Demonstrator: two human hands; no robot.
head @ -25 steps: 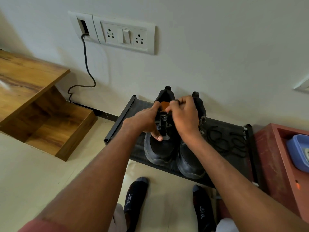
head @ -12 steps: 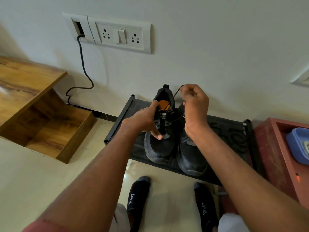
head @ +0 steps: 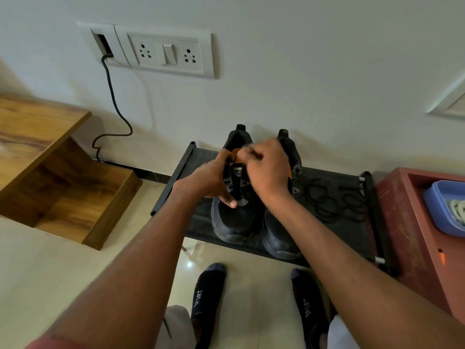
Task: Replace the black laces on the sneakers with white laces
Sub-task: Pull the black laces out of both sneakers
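Bare forearms, both long in view. At left upper arm, edge of a reddish-pink sleeve (head: 37, 345). Dark navy socks: left sock (head: 206, 295) and right sock (head: 308, 306), each with grey toe cap and white lettering "SPORT" along the top. Light-coloured trouser fabric (head: 176, 326) at the knees.

Black chunky-soled sneakers with orange lining (head: 232, 222) (head: 279, 235): 2, side by side on rack
Black metal-framed fabric shoe rack (head: 352, 238): 1
Loose black lace, coiled on rack (head: 334, 200): 1 heap, strand count unclear
Blue plastic tub (head: 437, 210): 1, white laces (head: 458, 210) inside, number unclear
Red wooden box (head: 407, 222): 1
White wall sockets (head: 144, 51) (head: 189, 56): 2; switch (head: 168, 53): 1
Black cable (head: 113, 102): 1
Bare hands (head: 208, 180) (head: 269, 167): 2
Dark "SPORT" socks (head: 205, 295) (head: 309, 308): 2
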